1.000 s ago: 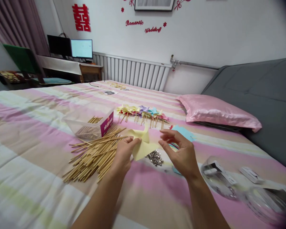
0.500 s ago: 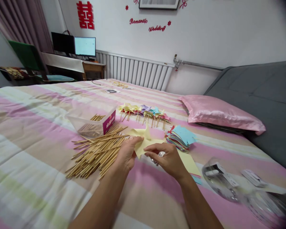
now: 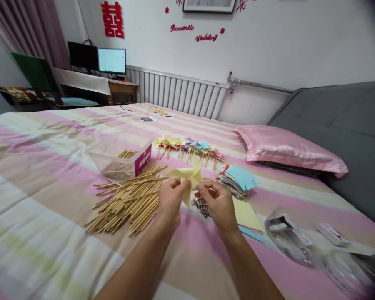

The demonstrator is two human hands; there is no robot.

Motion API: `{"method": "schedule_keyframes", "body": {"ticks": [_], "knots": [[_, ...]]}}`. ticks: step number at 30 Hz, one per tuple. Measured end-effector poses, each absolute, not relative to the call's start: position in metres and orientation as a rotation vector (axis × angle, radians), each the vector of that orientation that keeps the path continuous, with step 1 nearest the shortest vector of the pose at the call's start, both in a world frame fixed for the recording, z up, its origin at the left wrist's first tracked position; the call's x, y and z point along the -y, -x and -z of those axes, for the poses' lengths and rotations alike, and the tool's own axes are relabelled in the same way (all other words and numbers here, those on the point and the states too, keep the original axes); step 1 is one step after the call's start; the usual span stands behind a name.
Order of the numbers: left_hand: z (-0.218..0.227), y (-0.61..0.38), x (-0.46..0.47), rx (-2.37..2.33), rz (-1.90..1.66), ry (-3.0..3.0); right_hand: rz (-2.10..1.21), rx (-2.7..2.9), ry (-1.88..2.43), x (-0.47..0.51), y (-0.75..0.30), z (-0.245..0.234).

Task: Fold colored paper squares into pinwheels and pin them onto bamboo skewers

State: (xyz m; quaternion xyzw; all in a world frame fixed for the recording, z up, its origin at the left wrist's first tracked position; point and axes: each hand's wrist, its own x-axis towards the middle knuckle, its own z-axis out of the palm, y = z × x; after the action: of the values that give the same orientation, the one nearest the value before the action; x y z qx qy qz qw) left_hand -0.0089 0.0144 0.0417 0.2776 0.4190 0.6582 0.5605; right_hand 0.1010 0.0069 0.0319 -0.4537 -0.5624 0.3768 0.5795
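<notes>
My left hand point(image 3: 169, 201) and my right hand point(image 3: 216, 203) are both closed on a folded yellow paper piece point(image 3: 187, 178), held above the striped bedcover point(image 3: 50, 175). Just below the paper lies a small heap of silver pins point(image 3: 200, 205). A pile of bamboo sticks point(image 3: 128, 198) is spread to the left of my left hand. A stack of coloured cut papers point(image 3: 237, 180) sits to the right, with flat yellow and blue sheets point(image 3: 246, 216) under my right wrist. A row of finished paper pinwheels point(image 3: 187, 148) lies farther back.
A clear plastic box point(image 3: 121, 160) with sticks stands behind the stick pile. A pink pillow point(image 3: 287, 150) and grey headboard point(image 3: 346, 137) are at the right. Clear plastic containers point(image 3: 290, 237) lie at the lower right. A desk with monitors point(image 3: 96, 62) stands far left.
My right hand came in from the right to the paper and now pinches it beside the left hand. The yellow paper has been lifted and folded up more.
</notes>
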Motion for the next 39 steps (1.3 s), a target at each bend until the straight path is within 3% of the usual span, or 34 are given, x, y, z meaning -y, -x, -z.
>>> {"method": "schedule_keyframes", "body": {"ticks": [13,39], "knots": [[-0.0414,0.0035,-0.0124,-0.993,-1.557,-0.681,-0.557,1.319,1.185,-0.0071,-0.1026,-0.0287],[-0.0428,0.004,-0.0117,-1.05,-1.524,-0.833,-0.614,1.377,1.245,-0.0093,-0.1084,-0.0329]]}}
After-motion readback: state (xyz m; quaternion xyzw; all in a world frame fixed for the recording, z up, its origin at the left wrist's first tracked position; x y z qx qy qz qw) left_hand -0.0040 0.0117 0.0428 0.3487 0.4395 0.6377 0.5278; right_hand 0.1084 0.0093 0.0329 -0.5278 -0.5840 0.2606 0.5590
